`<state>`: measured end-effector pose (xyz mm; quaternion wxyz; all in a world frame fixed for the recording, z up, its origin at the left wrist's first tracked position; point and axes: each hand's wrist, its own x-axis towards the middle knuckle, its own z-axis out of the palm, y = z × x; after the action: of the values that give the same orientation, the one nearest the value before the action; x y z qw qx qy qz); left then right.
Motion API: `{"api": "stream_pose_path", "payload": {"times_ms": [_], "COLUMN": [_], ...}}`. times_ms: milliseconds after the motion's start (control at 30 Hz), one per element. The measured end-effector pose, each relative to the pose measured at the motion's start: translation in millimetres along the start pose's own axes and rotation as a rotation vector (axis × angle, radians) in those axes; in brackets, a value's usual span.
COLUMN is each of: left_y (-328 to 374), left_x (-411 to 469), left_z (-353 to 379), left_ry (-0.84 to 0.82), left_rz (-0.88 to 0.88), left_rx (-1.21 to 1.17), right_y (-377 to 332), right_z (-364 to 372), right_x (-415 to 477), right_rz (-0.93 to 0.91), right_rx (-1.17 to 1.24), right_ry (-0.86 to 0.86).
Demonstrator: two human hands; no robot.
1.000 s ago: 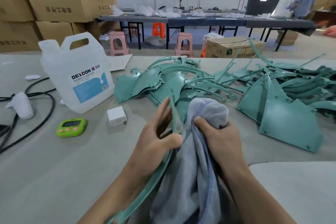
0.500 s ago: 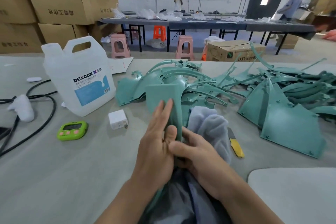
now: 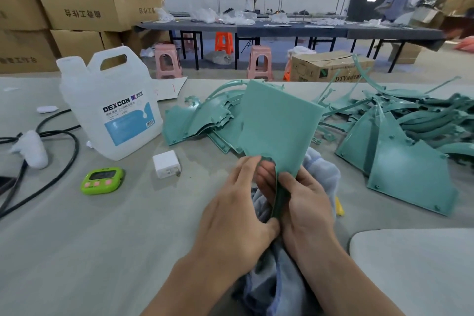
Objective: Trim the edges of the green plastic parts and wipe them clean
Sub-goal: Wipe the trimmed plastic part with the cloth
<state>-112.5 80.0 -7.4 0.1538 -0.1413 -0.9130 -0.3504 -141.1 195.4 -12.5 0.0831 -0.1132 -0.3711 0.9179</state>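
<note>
Your left hand (image 3: 236,202) and right hand (image 3: 305,197) both pinch the narrow lower end of the green part (image 3: 277,126), upright over the cloth (image 3: 320,169) at the near middle of the surface (image 3: 102,238). Gripped so low, the wide panel could twist loose or crack if you press hard.

cloth (image 3: 322,168) partly hidden, far worker (image 3: 396,1) blurred

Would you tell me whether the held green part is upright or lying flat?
Upright: the left hand and right hand grip the green part by its narrow lower end, its broad panel standing above the table.
</note>
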Motion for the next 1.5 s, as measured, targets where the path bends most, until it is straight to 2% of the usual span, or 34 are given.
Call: {"api": "stream_pose_path", "payload": {"times_ms": [100,167,233,400,533,600,700,800,933,1000,1067,1133,1200,1300,1400,1500], "left_y": [4,6,3,-5,-11,-11,-13,-13,-13,-13,-14,-18,-23,-29,-28,-17], "left_x": [-6,-6,-5,-1,3,3,2,1,-4,-6,-3,2,6,14,17,19], "left_z": [-4,-5,1,14,16,15,15,18,17,13,9,8,6,0,-6,-8], "left_ry": [0.016,-0.033,-0.076,0.057,0.147,0.170,0.188,0.174,0.094,-0.007,-0.085,-0.039,0.036,-0.011,-0.021,-0.052], "left_rz": [-0.083,-0.115,-0.118,-0.214,-0.228,-0.222,-0.145,-0.034,0.053,0.023,-0.123,-0.247,-0.312,-0.436,-0.420,-0.333], "left_rx": [0.068,0.214,0.232,0.181,0.175,0.154,0.064,-0.042,-0.120,-0.269,-0.613,-0.851,-0.922,-1.208,-1.278,-1.292], "right_y": [-4,-9,-10,-2,-2,-2,-5,-7,-15,-22,-26,-29,-33,-41,-43,-43], "right_z": [-1,-4,-6,-10,-15,-16,-12,-5,-5,-7,-9,-9,-10,-12,-17,-24], "right_x": [8,15,19,15,9,7,10,12,20,23,23,20,16,7,-9,-27], "right_rz": [-0.050,-0.064,-0.049,0.014,0.015,0.032,0.036,-0.002,-0.035,-0.040,-0.034,-0.005,0.021,0.042,0.050,0.011], "right_rx": [0.061,0.093,0.080,-0.276,-0.388,-0.399,-0.326,-0.154,-0.069,-0.063,-0.075,-0.147,-0.225,-0.293,-0.362,-0.582], "right_ry": [0.040,0.062,0.046,-0.080,-0.247,-0.277,-0.222,-0.122,0.013,0.033,0.009,-0.047,-0.092,-0.110,-0.191,-0.246]}}
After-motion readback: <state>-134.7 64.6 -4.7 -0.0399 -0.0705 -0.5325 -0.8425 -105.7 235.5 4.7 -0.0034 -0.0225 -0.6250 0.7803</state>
